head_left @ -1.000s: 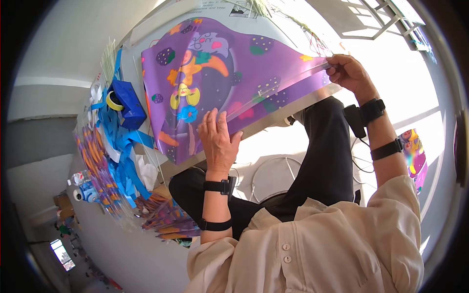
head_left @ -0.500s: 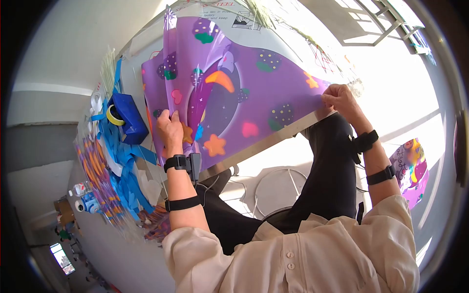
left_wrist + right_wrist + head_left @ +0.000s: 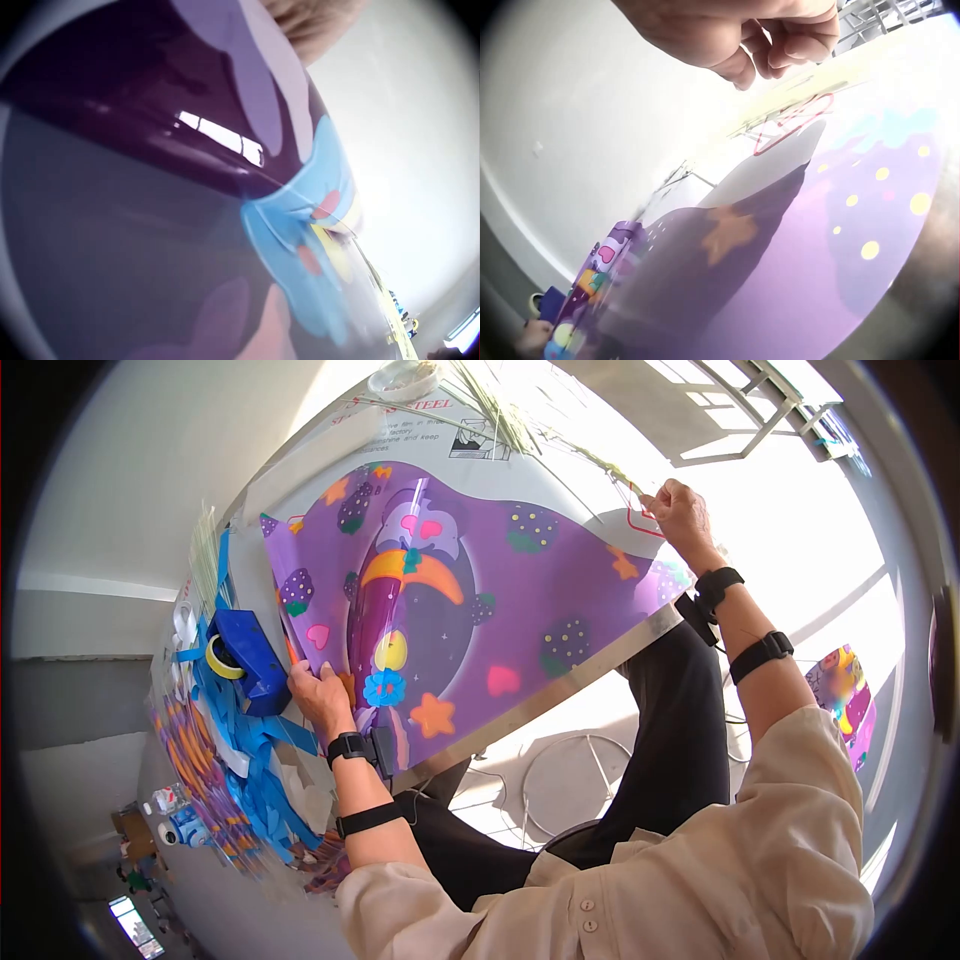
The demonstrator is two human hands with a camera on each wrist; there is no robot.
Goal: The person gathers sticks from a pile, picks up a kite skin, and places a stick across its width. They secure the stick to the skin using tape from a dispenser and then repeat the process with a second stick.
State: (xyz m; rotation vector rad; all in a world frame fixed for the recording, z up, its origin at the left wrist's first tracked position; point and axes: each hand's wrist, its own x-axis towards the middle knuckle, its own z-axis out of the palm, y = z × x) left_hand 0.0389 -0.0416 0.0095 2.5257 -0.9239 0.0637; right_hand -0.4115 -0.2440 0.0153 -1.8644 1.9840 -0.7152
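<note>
A glossy purple sheet [image 3: 520,600] printed with strawberries, stars and cartoon figures lies on the table in the head view. Its left part bulges up in a curved fold [image 3: 385,600]. My left hand [image 3: 322,700] grips the sheet near its left edge. The left wrist view is mostly filled by the curled sheet [image 3: 150,112] and its blue printed flower. Beyond the sheet's right end, my right hand [image 3: 682,518] hovers with loosely curled fingers and nothing visible in them. Below that hand, in the right wrist view, the sheet's pointed end [image 3: 817,247] lies flat.
Left of the sheet stands a blue tape dispenser [image 3: 250,660] with yellow tape, among blue ribbons [image 3: 265,790] and stacked patterned pieces [image 3: 195,760]. Thin pale sticks [image 3: 495,410] and a clear bowl [image 3: 405,378] are at the far side. A metal strip [image 3: 560,680] runs along the near edge.
The right hand has let go of the sheet's right corner and moved up and away. The left hand has shifted to the left edge, and the raised fold has come down.
</note>
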